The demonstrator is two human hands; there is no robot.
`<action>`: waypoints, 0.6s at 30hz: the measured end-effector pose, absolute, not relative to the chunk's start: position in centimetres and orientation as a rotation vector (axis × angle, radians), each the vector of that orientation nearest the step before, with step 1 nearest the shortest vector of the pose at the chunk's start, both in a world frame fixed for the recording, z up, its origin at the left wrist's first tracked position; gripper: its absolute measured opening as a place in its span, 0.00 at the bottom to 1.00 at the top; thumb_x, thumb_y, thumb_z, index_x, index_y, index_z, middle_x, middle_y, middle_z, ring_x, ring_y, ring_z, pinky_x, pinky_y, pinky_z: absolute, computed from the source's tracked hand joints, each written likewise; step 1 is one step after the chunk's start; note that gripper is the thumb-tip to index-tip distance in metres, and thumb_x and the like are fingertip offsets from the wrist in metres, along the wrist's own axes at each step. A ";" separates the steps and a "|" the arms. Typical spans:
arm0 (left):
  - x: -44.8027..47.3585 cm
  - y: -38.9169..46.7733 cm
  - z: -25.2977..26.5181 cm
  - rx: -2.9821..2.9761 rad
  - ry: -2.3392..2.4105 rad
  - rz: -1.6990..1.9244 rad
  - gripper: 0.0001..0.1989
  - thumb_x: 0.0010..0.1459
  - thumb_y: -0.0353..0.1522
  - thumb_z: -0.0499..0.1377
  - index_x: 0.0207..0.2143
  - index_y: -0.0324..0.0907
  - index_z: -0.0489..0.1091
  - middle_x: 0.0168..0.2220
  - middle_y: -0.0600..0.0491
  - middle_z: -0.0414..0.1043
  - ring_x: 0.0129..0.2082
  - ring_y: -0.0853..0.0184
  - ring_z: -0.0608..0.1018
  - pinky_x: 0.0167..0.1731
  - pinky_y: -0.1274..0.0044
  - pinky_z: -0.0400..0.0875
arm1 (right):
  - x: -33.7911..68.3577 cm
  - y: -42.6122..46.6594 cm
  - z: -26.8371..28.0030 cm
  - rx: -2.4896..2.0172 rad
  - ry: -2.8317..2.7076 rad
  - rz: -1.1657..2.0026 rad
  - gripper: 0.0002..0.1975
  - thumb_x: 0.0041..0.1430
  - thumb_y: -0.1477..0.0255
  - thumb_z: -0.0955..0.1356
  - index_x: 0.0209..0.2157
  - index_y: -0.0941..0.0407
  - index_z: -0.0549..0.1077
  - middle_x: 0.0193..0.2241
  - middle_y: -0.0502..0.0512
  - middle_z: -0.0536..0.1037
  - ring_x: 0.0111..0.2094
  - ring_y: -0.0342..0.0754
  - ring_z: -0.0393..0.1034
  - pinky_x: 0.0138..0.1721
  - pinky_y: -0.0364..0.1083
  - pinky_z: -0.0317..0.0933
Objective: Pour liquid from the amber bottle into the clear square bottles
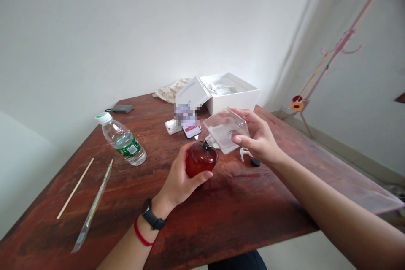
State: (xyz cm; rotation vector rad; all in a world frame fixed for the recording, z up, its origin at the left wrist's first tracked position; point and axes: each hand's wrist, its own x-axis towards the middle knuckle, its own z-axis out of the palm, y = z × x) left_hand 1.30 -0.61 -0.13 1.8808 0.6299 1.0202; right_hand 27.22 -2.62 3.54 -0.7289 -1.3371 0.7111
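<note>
My left hand (180,177) is wrapped round a rounded bottle of red liquid (201,161), which stands at or just above the table. In my right hand (257,137) is a clear, square-sided bottle (226,130), tilted with its neck down to the left. That neck meets the dark mouth of the red bottle; whether liquid flows between them cannot be made out. A black cap (255,162) lies on the table below my right hand, beside a small white object (245,154).
A water bottle (126,145) leans leftward in view. Near it lie a bare chopstick (75,188) and wrapped chopsticks (93,206). Behind my hands are a phone (191,130), a white case (172,127) and an open white box (234,100). A coat stand (343,42) rises at right.
</note>
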 end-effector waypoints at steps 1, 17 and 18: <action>1.3 -0.6 -0.1 1.881 0.628 1.020 0.40 0.60 0.53 0.71 0.65 0.45 0.63 0.60 0.42 0.75 0.60 0.49 0.79 0.64 0.59 0.71 | 27.2 -2.6 3.6 -0.728 -1.337 0.710 0.31 0.52 0.61 0.84 0.57 0.43 0.79 0.58 0.54 0.84 0.61 0.60 0.78 0.64 0.61 0.71; 1.2 -0.5 -0.2 1.898 0.633 1.008 0.41 0.60 0.54 0.71 0.66 0.45 0.63 0.61 0.42 0.76 0.60 0.48 0.79 0.63 0.60 0.71 | 27.1 -2.8 3.7 -0.741 -1.353 0.688 0.33 0.52 0.59 0.83 0.59 0.45 0.79 0.59 0.57 0.84 0.62 0.61 0.78 0.62 0.60 0.73; 1.2 -0.5 -0.2 1.898 0.635 1.005 0.41 0.60 0.54 0.71 0.66 0.45 0.63 0.61 0.42 0.75 0.60 0.48 0.79 0.63 0.59 0.71 | 27.1 -2.8 3.7 -0.742 -1.354 0.685 0.32 0.52 0.59 0.83 0.59 0.45 0.79 0.59 0.57 0.84 0.61 0.61 0.78 0.62 0.60 0.73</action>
